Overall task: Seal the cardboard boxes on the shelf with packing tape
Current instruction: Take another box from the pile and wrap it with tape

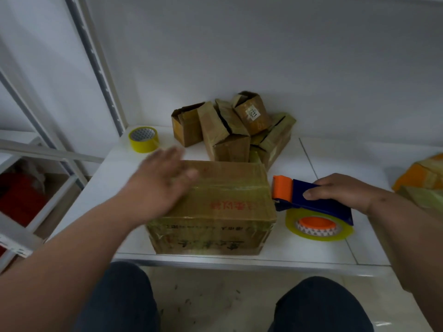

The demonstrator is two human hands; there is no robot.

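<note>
Far left of both hands, a spare yellow tape roll (143,139) sits flat on the white shelf (335,164), hole facing up, well beyond the left hand. That left hand (163,185) is over the near-left part of the big cardboard box (211,207), fingers straight and spread, holding nothing; it's blurred, so whether the palm actually touches the lid I can't tell. The box sits at the shelf's front edge, right between the two hands, long axis running left to right, top seam running the same way and already glossy with tape. It looks stiff enough to press on, but that taped skin should be slippery, so a flat palm on the lid or a hold at the corners seems the safer bet. Weight? Can't say. Behind it, beyond the left hand's fingertips, a pile of small boxes (235,130) leans every which way, some flaps gaping; light and easily toppled, I'd guess.

Now the right side: the right hand (342,190) is clenched around the blue handle of the tape dispenser (311,204), its orange nose pointing left at the box's right end, just beside it. The yellow roll hangs under that grip, resting on the shelf. Further right, an orange-and-brown package (424,178) lies at the frame's edge.
</note>
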